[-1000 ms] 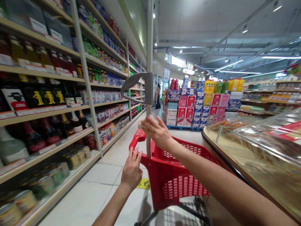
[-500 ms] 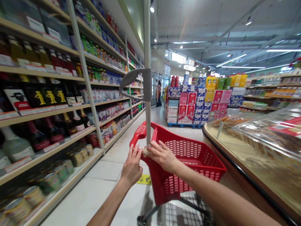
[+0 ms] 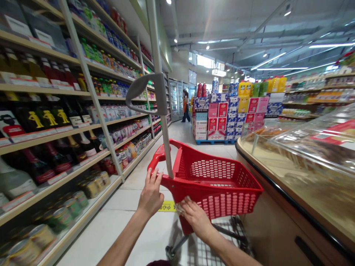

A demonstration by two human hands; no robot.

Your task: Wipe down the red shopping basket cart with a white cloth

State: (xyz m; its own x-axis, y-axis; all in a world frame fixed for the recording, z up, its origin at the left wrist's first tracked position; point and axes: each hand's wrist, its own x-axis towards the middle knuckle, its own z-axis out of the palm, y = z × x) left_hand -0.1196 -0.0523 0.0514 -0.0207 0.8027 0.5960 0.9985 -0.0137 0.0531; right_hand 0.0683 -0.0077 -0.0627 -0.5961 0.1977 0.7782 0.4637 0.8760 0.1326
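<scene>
A red plastic shopping cart (image 3: pixel 199 189) with perforated basket walls stands before me on a grey wheeled frame. My left hand (image 3: pixel 151 195) has its fingers over the near end of the red cart handle (image 3: pixel 157 158), gripping it. Lower down, my right hand (image 3: pixel 197 218) presses a crumpled pale cloth (image 3: pixel 181 207) against the near outer wall of the basket. Part of the cloth is hidden under the fingers. A grey pole (image 3: pixel 165 144) rises from the cart beside the handle, with a grey loop-shaped holder (image 3: pixel 160 94) on it.
Shelves (image 3: pixel 97 127) of bottles and cans line the left side. A glass-sided display counter (image 3: pixel 256 146) curves close along the right. Farther ahead, stacked drink cartons (image 3: pixel 217 123) sit on a blue pallet (image 3: pixel 213 142), and a person (image 3: pixel 185 107) stands in the aisle.
My right hand has moved the cloth down from the pole's base near the handle to the basket's outer wall. My left hand stays at the handle. The view has shifted slightly.
</scene>
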